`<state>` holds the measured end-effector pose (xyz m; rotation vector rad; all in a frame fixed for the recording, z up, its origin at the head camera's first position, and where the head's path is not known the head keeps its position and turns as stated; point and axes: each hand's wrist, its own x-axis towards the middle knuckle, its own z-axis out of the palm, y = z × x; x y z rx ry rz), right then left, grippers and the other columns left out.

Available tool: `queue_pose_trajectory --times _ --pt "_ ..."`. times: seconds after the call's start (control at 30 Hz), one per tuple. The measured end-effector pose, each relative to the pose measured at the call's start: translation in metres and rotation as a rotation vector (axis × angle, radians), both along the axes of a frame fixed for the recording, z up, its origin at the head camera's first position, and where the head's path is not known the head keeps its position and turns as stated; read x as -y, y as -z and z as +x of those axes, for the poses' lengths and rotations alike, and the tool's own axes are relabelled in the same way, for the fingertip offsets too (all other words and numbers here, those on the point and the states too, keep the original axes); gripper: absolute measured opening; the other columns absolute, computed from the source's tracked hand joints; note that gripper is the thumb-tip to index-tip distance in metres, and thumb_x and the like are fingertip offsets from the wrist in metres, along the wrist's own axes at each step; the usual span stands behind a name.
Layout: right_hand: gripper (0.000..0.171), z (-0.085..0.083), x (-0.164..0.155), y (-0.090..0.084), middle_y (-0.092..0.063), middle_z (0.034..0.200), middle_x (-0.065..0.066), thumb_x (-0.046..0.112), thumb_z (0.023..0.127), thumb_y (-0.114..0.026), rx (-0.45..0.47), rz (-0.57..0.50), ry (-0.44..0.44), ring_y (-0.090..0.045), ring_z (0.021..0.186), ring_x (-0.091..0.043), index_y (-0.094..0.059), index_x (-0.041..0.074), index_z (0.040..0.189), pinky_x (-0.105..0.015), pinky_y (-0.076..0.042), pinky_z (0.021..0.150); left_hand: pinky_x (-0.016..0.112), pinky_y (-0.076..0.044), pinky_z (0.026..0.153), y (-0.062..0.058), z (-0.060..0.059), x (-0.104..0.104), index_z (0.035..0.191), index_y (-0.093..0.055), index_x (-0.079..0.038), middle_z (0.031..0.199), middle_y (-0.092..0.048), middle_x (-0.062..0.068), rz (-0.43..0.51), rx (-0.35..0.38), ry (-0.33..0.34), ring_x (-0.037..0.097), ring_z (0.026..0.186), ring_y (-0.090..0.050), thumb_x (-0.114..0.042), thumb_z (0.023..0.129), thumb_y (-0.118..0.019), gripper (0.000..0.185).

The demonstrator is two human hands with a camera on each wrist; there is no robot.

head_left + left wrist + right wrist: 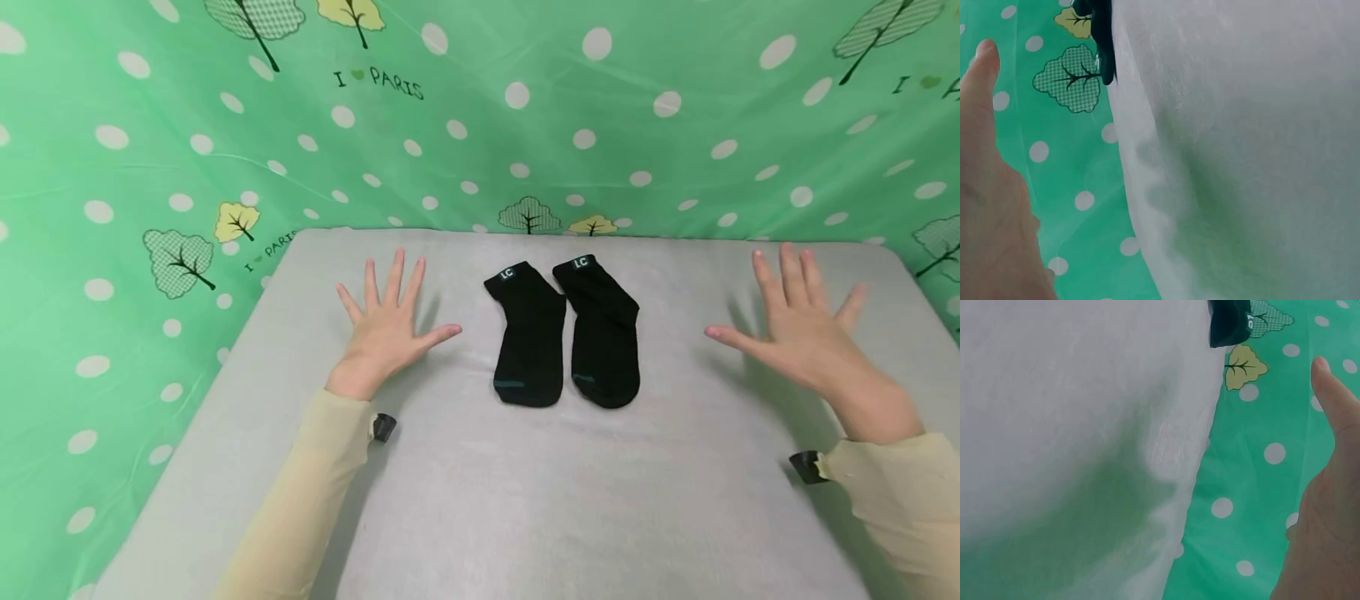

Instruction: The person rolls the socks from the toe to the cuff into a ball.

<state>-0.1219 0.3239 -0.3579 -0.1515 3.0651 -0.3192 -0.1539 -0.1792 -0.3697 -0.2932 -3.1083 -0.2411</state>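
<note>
Black sock (531,342) beside second sock (606,350), on grey table (570,500), between left hand (384,329) and right hand (806,337), both spread wide

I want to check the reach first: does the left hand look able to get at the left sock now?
Likely yes: the left hand holds nothing, the left sock lies on its thumb side, and nothing visible stands between them.

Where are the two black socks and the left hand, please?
Left-side black sock (531,342), head view: middle of its foot part.
Right-side black sock (605,342), head view: middle of its foot part.
Left hand (382,332), head view: back of the hand.
</note>
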Motion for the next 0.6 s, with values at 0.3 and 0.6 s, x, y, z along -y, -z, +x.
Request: queue_pose_trajectory --times 0.3,0.6 --pt "0.113 0.0 0.008 -0.001 0.039 0.158 -0.004 0.07 0.087 -0.056 -0.005 0.004 -0.022 0.041 0.144 -0.032 0.02 0.023 0.157 -0.082 0.025 0.096 0.083 0.013 0.104 0.0 0.001 -0.002 0.16 0.0 -0.037 0.168 0.016 0.006 -0.017 0.04 -0.009 0.049 0.15 0.019 -0.086 0.079 -0.048 0.106" --pt "0.114 0.001 0.013 0.0 0.035 0.16 -0.009 0.071 0.087 -0.056 -0.016 0.015 -0.025 0.036 0.147 -0.036 0.018 0.022 0.158 -0.083 0.022 0.098 0.082 0.013 0.104 -0.003 0.003 -0.007 0.16 -0.004 -0.037 0.168 0.018 0.003 -0.03 0.054 0.002 0.048 0.151 0.018 -0.088 0.079 -0.046 0.105"
